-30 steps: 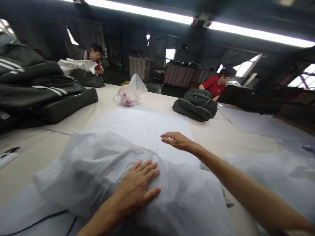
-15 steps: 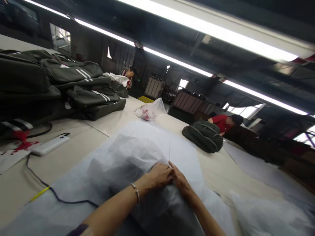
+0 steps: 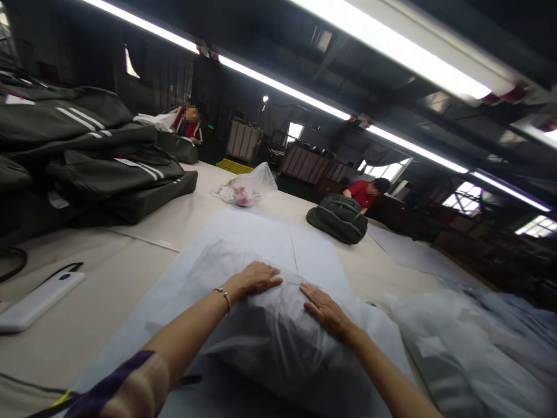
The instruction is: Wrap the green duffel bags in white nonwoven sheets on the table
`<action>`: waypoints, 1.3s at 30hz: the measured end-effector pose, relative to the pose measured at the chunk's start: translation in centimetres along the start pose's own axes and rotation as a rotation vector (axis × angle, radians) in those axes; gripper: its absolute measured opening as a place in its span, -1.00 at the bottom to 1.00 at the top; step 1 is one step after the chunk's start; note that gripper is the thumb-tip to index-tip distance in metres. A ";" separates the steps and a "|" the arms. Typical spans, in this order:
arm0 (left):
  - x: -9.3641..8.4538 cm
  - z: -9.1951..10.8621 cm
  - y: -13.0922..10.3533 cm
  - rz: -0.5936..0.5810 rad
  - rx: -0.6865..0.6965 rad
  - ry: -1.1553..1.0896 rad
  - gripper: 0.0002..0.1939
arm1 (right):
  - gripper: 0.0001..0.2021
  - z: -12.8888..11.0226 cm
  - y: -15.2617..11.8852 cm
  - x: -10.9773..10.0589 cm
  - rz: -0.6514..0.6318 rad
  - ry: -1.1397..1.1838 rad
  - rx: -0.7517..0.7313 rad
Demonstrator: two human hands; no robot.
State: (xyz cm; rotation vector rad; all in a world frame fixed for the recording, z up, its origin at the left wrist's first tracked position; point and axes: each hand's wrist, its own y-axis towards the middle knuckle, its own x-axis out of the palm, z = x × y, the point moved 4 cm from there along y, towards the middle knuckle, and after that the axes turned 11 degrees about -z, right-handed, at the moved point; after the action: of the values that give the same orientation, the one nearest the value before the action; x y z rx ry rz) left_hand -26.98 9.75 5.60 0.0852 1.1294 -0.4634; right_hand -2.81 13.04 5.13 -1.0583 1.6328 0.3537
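Observation:
A bulky translucent plastic bag (image 3: 278,342) lies before me with something dark showing through it; its contents I cannot make out. My left hand (image 3: 260,276), with a bracelet at the wrist, rests palm down on the bag's top, fingers stretched out. To its right, my right hand (image 3: 325,309) also lies flat on the plastic, fingers extended toward the left hand. A small gap of wrinkled film separates the two hands. Beneath and beyond the bag spreads a pale bluish-white sheet (image 3: 261,229).
Dark green bags (image 3: 122,180) with white stripes are piled at left, near a white power bank (image 3: 41,299). A clear bag with red bits (image 3: 246,188) sits ahead. One person bends by a green bag (image 3: 339,217); another is behind the pile. Filmy plastic bags (image 3: 461,342) lie at right.
My hands were together on the bag's top and are now apart, lying flat, the left one farther left. The view has swung to the right.

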 end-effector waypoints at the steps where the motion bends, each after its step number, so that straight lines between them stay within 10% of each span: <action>1: 0.0 -0.5 0.1 -0.015 -0.013 -0.010 -0.47 | -0.37 0.0 0.0 0.0 -0.004 -0.002 0.010; 15: -3.9 -9.9 0.4 -0.200 -0.138 -0.200 -0.23 | -0.42 0.7 -0.4 0.4 0.010 0.018 0.012; 33: -5.3 -7.1 3.0 -0.480 0.016 -0.347 -0.66 | -0.41 1.2 -0.9 0.8 -0.005 0.034 0.015; 39: -5.1 -7.4 3.0 -0.410 0.037 -0.408 -0.67 | -0.37 1.1 -1.2 0.8 0.154 -0.068 -0.075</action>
State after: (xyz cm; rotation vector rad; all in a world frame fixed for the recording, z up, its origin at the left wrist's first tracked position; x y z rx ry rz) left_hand -33.86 16.24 6.43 -0.2054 0.7328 -0.8258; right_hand -1.18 12.80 4.38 -0.9682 1.6550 0.5503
